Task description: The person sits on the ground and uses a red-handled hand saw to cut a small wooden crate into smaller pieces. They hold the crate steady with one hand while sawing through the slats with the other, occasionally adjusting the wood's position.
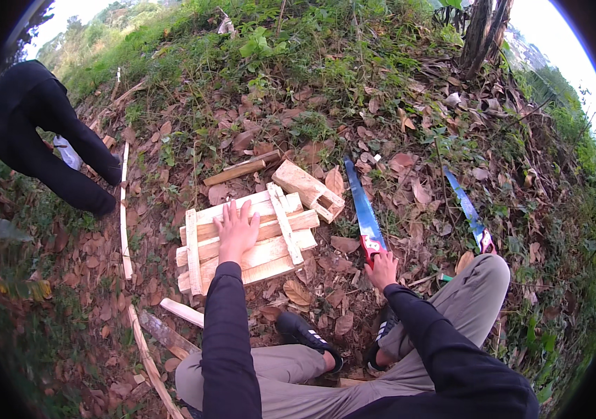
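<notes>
My left hand (238, 230) lies flat, fingers spread, on a panel of pale wooden slats. The slats (270, 249) lie side by side, with two narrower cross strips (193, 255) over them near the ends. My right hand (381, 271) is closed at the red handle of a handsaw (363, 199); its blue blade lies on the leaves, pointing away from me. My palm hides the handle's lower end. Beyond the panel sits a hollow wooden block (310, 188) with an opening at its near end, beside a short wooden stick (243, 167).
A second handsaw (467, 207) lies at the right, near my raised knee (486, 276). Long thin wood strips (125, 216) and offcuts (182, 312) lie at the left. Another person in dark clothes (46, 136) bends over at far left. Dry leaves and weeds cover the slope; a tree trunk (485, 35) stands behind.
</notes>
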`<state>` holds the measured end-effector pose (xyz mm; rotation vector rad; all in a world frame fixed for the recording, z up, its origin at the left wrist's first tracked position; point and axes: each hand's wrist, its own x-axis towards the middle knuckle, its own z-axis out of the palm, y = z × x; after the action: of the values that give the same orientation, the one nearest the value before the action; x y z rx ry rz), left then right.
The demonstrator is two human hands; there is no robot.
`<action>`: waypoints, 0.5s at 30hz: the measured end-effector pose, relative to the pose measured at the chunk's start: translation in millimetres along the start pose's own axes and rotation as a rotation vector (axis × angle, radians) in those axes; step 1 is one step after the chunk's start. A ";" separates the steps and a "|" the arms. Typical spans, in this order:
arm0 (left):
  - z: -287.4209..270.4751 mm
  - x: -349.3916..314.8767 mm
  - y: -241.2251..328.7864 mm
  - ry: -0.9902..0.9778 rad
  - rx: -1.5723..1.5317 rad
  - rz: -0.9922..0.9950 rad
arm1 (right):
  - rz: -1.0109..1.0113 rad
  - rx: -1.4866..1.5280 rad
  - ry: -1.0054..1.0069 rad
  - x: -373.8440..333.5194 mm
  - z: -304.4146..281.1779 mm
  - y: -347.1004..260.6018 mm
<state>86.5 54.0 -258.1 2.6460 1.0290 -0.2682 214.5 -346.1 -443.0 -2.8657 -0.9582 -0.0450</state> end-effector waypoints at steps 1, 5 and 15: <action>-0.3 1.4 3.9 0.003 0.000 0.009 | -0.004 0.007 0.013 0.8 2.1 5.3; 1.4 0.5 -0.8 0.018 0.011 0.009 | 0.097 0.250 0.210 8.4 -5.6 -2.9; -3.1 1.1 9.3 -0.031 -0.015 -0.056 | 0.437 1.675 0.362 39.0 -175.5 -40.0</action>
<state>93.8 49.2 -253.6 2.5941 1.0924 -0.3109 223.3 -312.6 -262.1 -1.3253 -0.0458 0.1815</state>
